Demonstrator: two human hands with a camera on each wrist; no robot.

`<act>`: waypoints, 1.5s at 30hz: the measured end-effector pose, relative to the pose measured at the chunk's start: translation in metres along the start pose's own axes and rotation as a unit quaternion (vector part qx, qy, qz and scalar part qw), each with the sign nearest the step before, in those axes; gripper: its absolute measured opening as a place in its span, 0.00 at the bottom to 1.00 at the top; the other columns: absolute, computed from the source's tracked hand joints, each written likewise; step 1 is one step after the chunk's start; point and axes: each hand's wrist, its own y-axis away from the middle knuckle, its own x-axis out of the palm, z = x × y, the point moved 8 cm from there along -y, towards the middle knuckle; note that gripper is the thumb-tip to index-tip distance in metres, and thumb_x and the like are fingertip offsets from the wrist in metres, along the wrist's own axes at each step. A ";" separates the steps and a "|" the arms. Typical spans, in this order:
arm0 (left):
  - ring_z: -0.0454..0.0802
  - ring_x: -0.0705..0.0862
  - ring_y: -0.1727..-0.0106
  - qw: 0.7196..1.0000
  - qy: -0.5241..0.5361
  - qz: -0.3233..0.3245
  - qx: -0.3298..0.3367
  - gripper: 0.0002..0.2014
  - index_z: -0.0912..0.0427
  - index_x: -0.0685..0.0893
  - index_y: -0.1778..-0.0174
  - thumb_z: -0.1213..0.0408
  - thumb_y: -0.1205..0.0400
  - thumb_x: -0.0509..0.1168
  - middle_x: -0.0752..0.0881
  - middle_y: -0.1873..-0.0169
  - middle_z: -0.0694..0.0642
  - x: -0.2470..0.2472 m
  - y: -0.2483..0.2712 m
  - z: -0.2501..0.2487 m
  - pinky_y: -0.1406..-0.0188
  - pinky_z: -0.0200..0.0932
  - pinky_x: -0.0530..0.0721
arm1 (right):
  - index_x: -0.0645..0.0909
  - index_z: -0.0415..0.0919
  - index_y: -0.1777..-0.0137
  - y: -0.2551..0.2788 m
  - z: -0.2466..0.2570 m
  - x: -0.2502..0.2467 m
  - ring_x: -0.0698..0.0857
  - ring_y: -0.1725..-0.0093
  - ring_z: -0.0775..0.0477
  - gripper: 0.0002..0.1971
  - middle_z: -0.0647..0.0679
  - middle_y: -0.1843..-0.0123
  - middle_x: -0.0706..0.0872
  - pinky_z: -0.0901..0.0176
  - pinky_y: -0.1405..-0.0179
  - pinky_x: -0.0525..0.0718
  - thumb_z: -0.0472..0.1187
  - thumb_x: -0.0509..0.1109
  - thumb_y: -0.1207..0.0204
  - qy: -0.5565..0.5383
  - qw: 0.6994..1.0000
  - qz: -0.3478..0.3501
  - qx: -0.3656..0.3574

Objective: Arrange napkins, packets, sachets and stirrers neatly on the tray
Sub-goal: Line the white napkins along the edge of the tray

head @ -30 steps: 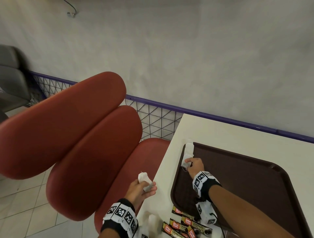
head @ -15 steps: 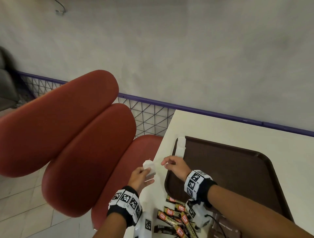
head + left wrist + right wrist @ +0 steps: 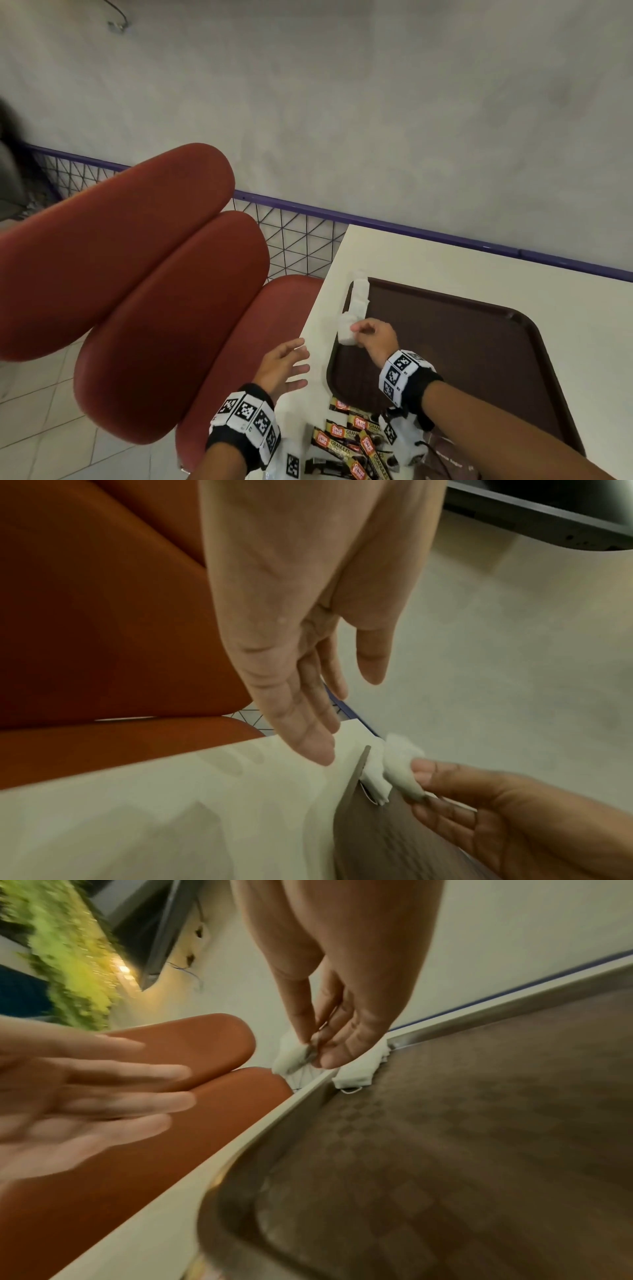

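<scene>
Brown tray (image 3: 507, 346) on the cream worktop (image 3: 445, 263), with white napkins (image 3: 360, 296) lying along its left rim; the right hand (image 3: 373, 337) pinches another folded napkin (image 3: 346, 330) at that rim, possibly wrapped round something grey. Half a second earlier the left hand (image 3: 282, 365) held this napkin; its grip is now released, fingers spread. Coffee granule sachets (image 3: 346, 442) lie on the worktop beside the tray's near edge, with a red bench seat (image 3: 164, 308) to the left.

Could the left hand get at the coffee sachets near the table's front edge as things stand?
Probably yes. The left hand is open and holds nothing, and the coffee sachets lie uncovered on the table just right of its wrist. The right hand holds a napkin at the tray rim, its forearm bordering them.
</scene>
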 end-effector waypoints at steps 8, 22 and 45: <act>0.55 0.84 0.45 0.999 0.013 -0.049 0.008 0.09 0.54 0.82 0.42 0.64 0.17 0.63 0.87 0.46 0.56 -0.056 0.008 0.006 0.53 0.47 0.84 | 0.84 0.30 0.48 -0.029 -0.005 -0.005 0.84 0.44 0.37 0.14 0.35 0.44 0.86 0.65 0.54 0.74 0.22 0.60 0.27 0.101 0.990 -0.082 0.045; 0.51 0.85 0.53 0.998 -0.010 -0.065 -0.009 0.09 0.58 0.82 0.45 0.70 0.19 0.65 0.87 0.51 0.56 -0.080 0.023 0.023 0.58 0.41 0.83 | 0.83 0.30 0.46 -0.033 -0.013 0.004 0.80 0.41 0.31 0.12 0.31 0.37 0.76 0.55 0.47 0.78 0.25 0.62 0.25 0.169 0.981 -0.085 0.046; 0.44 0.75 0.53 0.917 -0.387 0.088 -0.038 0.49 0.51 0.69 0.30 0.48 0.51 0.75 0.72 0.44 0.49 -0.073 0.107 0.106 0.49 0.35 0.78 | 0.61 0.52 0.21 0.139 0.005 0.121 0.64 0.26 0.43 0.38 0.45 0.24 0.68 0.48 0.26 0.68 0.24 0.61 0.29 0.394 0.835 0.363 -0.127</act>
